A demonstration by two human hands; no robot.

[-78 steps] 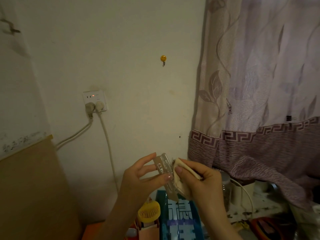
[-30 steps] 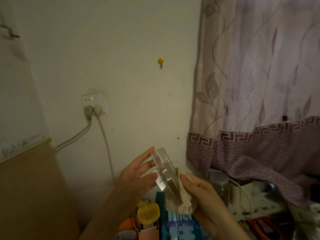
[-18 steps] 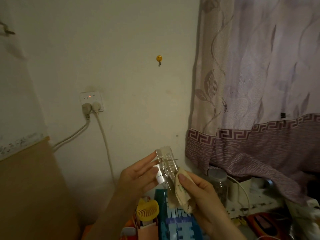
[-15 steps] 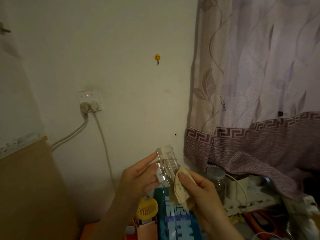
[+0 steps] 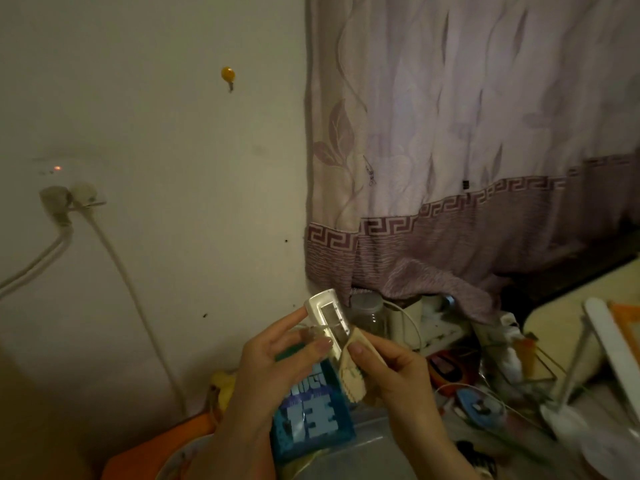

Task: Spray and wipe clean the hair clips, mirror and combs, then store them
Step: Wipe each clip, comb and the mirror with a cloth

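A clear plastic hair clip is held up in front of the wall, tilted with its top end leaning left. My left hand pinches its lower part between thumb and fingers. My right hand grips a folded beige cloth and presses it with the thumb against the clip's lower right end. Neither mirror, combs nor spray bottle can be made out.
A blue printed box stands below my hands. To the right lie a glass jar, a white desk lamp and cluttered small items. A patterned curtain hangs on the right. Plugs and cables run down the wall at left.
The camera has swung right and down, showing more of the cluttered surface. The clip has turned in my left hand, its flat face toward me now. The cloth stays pressed at its lower end.
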